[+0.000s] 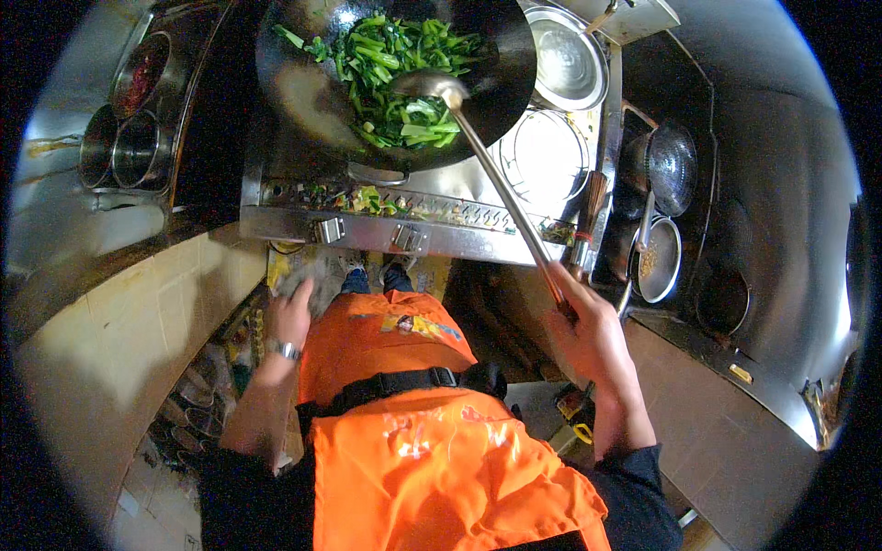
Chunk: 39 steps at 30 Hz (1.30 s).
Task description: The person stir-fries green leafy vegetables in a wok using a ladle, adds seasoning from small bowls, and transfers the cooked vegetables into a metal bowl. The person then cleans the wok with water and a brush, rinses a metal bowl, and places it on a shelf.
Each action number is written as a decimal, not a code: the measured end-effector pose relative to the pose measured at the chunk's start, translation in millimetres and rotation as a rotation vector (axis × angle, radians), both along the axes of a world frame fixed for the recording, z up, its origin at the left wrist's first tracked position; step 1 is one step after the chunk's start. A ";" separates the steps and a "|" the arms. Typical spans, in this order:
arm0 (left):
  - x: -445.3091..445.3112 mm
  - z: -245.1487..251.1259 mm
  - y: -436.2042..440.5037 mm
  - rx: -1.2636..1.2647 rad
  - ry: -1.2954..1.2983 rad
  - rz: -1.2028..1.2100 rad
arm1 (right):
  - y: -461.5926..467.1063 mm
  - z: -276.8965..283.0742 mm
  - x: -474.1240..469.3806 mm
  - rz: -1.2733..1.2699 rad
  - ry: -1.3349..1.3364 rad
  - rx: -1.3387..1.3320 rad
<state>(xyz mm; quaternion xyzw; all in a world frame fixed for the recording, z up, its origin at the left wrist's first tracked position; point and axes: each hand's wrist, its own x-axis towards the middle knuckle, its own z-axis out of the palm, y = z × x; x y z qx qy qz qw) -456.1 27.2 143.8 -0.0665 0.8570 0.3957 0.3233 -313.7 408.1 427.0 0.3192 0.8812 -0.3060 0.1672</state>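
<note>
My right hand [586, 317] grips the brown end of a long-handled metal ladle [506, 189]. The ladle's bowl lies back side up over chopped leafy greens [406, 58] in a large dark wok [303, 103]. A metal loop handle [377, 175] sticks out from the wok's near side. Lower on the left, away from the wok, my left hand [289, 318] is beside my orange apron, with a watch on its wrist. At its fingers is what looks like a grey cloth [306, 282], blurred.
Right of the wok are a metal bowl of liquid [561, 58], a brightly lit round vessel [544, 155] and a bamboo wok brush [592, 200]. A perforated strainer [672, 169] and a pan [658, 258] stand farther right. Metal containers [134, 148] are at left. Vegetable scraps litter the stove's front trough [441, 206].
</note>
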 end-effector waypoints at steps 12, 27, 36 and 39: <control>182.9 -65.3 -233.2 -0.802 -0.510 0.064 | 23.6 -107.4 -134.3 -0.184 0.359 -0.120; 74.0 -122.1 -133.5 -0.895 -0.001 -0.090 | 25.2 -52.1 -70.0 -0.045 -0.012 -0.031; 59.6 -76.7 -134.5 -0.533 -0.105 0.053 | -0.5 -46.1 -18.2 -0.008 -0.041 -0.173; 59.4 -90.6 -141.8 -0.561 -0.300 0.082 | 34.6 -24.7 -14.7 -0.038 -0.004 -0.008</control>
